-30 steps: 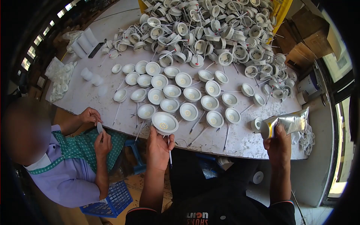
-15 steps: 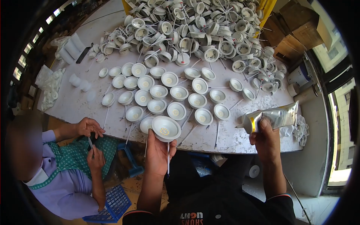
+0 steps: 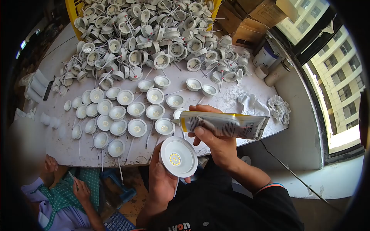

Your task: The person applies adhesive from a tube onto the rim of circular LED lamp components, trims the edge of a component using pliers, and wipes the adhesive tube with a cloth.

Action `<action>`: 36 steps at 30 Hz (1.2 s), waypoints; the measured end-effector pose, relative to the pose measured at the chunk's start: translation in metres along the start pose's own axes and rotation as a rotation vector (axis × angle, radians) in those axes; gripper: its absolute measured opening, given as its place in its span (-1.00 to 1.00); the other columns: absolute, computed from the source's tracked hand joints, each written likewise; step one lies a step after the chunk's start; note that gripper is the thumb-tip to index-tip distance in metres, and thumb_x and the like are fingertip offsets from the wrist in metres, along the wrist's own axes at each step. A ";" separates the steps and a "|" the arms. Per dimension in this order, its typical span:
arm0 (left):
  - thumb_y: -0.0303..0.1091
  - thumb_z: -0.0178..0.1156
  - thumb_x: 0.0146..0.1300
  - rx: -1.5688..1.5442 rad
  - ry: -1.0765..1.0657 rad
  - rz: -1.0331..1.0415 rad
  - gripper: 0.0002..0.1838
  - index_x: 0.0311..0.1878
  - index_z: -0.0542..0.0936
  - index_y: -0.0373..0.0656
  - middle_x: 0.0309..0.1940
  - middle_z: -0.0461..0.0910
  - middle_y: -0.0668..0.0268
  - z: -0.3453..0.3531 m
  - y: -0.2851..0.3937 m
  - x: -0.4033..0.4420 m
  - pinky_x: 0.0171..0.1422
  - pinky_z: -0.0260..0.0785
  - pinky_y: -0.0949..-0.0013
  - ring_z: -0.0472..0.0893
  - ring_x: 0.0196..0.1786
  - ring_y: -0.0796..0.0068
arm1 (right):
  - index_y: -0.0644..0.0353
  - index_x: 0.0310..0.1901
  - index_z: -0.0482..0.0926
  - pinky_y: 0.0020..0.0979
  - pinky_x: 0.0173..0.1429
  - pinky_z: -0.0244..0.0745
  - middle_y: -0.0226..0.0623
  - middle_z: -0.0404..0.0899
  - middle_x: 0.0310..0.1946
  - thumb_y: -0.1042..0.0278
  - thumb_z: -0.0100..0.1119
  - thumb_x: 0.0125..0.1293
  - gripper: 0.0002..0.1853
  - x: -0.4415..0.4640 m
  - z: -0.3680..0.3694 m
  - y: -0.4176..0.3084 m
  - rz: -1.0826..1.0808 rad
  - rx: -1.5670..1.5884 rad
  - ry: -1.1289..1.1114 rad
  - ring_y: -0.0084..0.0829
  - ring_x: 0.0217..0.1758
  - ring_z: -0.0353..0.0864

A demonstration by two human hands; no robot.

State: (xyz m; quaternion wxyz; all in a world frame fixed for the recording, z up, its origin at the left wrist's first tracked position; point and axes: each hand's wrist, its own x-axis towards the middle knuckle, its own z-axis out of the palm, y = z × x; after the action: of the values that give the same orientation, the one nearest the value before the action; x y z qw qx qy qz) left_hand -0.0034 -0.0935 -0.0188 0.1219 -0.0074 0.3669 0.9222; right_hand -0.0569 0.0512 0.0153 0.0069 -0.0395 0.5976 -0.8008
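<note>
My left hand grips a round white LED downlight by its rim. Its dish faces up toward me, showing a cluster of yellow LED chips in the centre, and a white cable hangs below. Wrapped around a silver and yellow squeeze tube is my right hand, thumb on the near side. The tube lies nearly level above the downlight, its nozzle pointing left and apart from the dish. Just beyond both hands, several more downlights rest face up on the white table.
A large heap of white lamp housings covers the back of the table, by a yellow crate. Crumpled white plastic lies at the right edge. A co-worker's hand holds a thin object at lower left. Cardboard boxes stand back right.
My right hand has brought the tube leftward, close over the downlight. My left hand has tilted the downlight more toward me. The view has turned to the right.
</note>
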 end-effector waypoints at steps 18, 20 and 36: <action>0.04 -0.15 0.27 -0.030 0.434 0.391 -0.46 0.07 0.27 -0.25 -0.16 0.45 0.17 -0.113 0.056 -0.024 -0.32 0.29 0.39 0.47 -0.24 0.39 | 0.28 0.11 0.26 -0.49 -0.30 0.41 -0.18 0.47 -0.16 0.41 0.16 0.09 -0.48 -0.005 -0.009 -0.001 -0.074 -0.023 0.108 -0.44 -0.30 0.50; 0.04 -0.11 0.26 0.063 0.616 0.442 -0.49 0.03 0.32 -0.24 -0.18 0.45 0.22 -0.162 0.079 -0.032 -0.28 0.30 0.42 0.47 -0.23 0.43 | 0.29 0.10 0.28 -0.51 -0.33 0.40 -0.23 0.48 -0.24 0.36 0.20 0.07 -0.46 -0.004 -0.012 0.003 -0.066 0.010 0.143 -0.47 -0.33 0.50; -0.04 -0.13 0.28 0.723 1.152 0.334 -0.54 -0.04 0.42 -0.30 -0.23 0.50 0.25 -0.409 0.162 -0.024 -0.19 0.35 0.45 0.50 -0.26 0.49 | 0.33 0.06 0.29 -0.45 -0.40 0.42 -0.19 0.49 -0.31 0.37 0.14 0.14 -0.54 -0.001 -0.012 -0.010 0.052 0.108 0.114 -0.43 -0.39 0.51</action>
State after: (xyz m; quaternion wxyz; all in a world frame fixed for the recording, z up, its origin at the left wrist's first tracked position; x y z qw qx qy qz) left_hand -0.0481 -0.4902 -0.2058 -0.2406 -0.3974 0.6530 0.5981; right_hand -0.0559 0.0653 0.0219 -0.0041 0.0219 0.5537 -0.8324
